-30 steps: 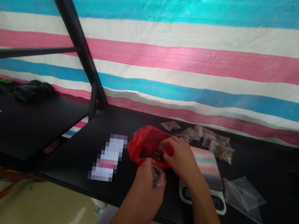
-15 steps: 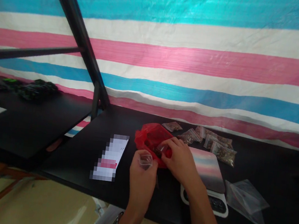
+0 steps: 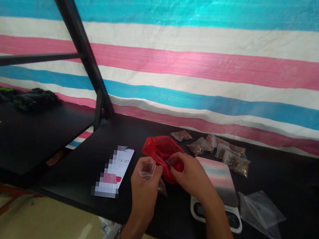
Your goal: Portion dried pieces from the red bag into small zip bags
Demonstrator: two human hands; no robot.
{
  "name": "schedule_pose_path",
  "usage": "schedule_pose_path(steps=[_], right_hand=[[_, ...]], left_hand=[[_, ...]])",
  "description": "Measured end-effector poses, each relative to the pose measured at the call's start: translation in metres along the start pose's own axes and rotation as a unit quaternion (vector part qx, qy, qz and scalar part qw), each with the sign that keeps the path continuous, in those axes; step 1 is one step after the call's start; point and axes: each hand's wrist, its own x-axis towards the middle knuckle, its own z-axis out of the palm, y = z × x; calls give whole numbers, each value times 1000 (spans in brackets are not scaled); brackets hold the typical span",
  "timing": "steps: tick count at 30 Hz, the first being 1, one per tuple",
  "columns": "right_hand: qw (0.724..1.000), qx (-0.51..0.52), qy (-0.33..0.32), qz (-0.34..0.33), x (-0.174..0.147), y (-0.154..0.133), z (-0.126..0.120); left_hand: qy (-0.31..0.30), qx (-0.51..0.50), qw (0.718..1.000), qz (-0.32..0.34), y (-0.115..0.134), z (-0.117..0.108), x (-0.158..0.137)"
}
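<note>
My left hand is closed on a small clear zip bag, whose mouth gapes upward. The lower end of this bag shows past the fingers with some brownish content. Just behind it lies a red plastic bag, opened at the top. My right hand is at the red bag's right side, fingers pinched over its opening. Something small, partly clear and dark, shows at those fingertips, too hidden to name. Beside my right forearm sits a kitchen scale with a shiny metal plate.
Several filled zip bags lie at the back of the black table. Flat clear bags rest right of the scale. A lit phone lies on the left. A metal post stands before the striped sheet.
My left hand and its zip bag have shifted slightly left, and the bag's filled lower end now shows. My right hand has drawn a little back toward the red bag's near side.
</note>
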Motion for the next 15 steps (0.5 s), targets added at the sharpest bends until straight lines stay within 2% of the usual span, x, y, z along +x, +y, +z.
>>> schedule_pose_path(steps=[5, 8, 15], right_hand=[[997, 65, -18, 41, -3, 0, -1], [994, 96, -20, 55, -3, 1, 0], [992, 103, -39, 67, -5, 2, -6]], left_hand=[[-15, -13, 1000, -11, 0, -1, 1], [-20, 7, 1000, 6, 2, -3, 2], [-27, 45, 998, 33, 6, -3, 4]])
